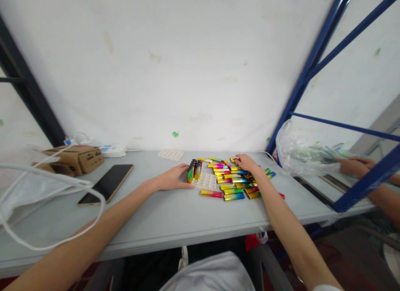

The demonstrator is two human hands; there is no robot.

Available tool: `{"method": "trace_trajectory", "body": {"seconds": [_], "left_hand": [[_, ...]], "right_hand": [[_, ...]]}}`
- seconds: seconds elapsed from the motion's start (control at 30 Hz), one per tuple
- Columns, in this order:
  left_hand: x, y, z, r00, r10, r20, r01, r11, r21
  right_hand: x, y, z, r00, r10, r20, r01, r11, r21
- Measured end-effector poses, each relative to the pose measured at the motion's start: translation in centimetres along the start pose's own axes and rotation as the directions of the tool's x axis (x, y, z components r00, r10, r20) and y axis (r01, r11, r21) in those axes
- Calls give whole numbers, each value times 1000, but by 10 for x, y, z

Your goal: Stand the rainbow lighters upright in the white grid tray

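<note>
A heap of shiny rainbow-coloured lighters [233, 180] lies on the grey table [175, 216]. A white slotted tray [206, 181] sits left of the heap, with a few lighters [194, 170] standing upright in its far left corner. My left hand [173, 178] rests on the table against the tray's left side, fingers curved beside the upright lighters. My right hand [246, 162] lies palm down on the far part of the heap, fingers closed over lighters there; what it grips is hidden.
A second white tray [170, 154] lies by the wall. A phone [108, 183], a cardboard box [75, 159] and white cables [46, 178] are at the left. A plastic bag [296, 155] sits right, beyond blue frame bars [362, 186]. Another person's hand [354, 165] rests there.
</note>
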State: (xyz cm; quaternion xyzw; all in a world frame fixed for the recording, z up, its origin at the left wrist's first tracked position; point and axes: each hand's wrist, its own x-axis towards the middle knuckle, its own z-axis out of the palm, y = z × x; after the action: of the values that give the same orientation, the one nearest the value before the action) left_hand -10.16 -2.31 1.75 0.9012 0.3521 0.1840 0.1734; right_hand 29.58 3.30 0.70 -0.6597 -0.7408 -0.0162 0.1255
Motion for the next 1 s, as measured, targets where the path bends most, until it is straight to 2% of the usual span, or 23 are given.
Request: {"method": "trace_trajectory", "body": {"seconds": [0.13,0.27,0.33,0.53,0.67,0.73,0.8,0.9,1.0], "left_hand": [[0,-1,0,1000,-2,17,2,1000,10],[0,-2,0,1000,4,12,-5,1000,14],[-1,-2,1,1000,10,6,-10,1000,10],[0,-2,1,1000,1,1,-1,1000,13],[0,-2,0,1000,5,7,-5,1000,15],[0,-2,0,1000,5,3,-5,1000,13],[0,-2,0,1000,7,-1,-7,1000,10],[-1,-1,0,1000,5,2,-5,1000,13],[-1,0,0,1000,-1,11,1,1000,18]], "right_hand": [[0,-4,-6,999,-41,12,41,999,1],[-3,-7,-11,989,-113,94,111,993,29],[-5,-9,-13,985,-140,98,137,990,37],[-8,-14,-15,993,-116,-31,119,985,127],[-10,-20,-21,983,-74,-167,121,950,287],[-11,-25,-25,972,-4,-236,113,886,450],[-12,-33,-27,963,34,-267,146,769,623],[-13,-48,-25,967,41,-250,185,555,811],[-14,-64,-18,981,56,-187,157,343,926]]}}
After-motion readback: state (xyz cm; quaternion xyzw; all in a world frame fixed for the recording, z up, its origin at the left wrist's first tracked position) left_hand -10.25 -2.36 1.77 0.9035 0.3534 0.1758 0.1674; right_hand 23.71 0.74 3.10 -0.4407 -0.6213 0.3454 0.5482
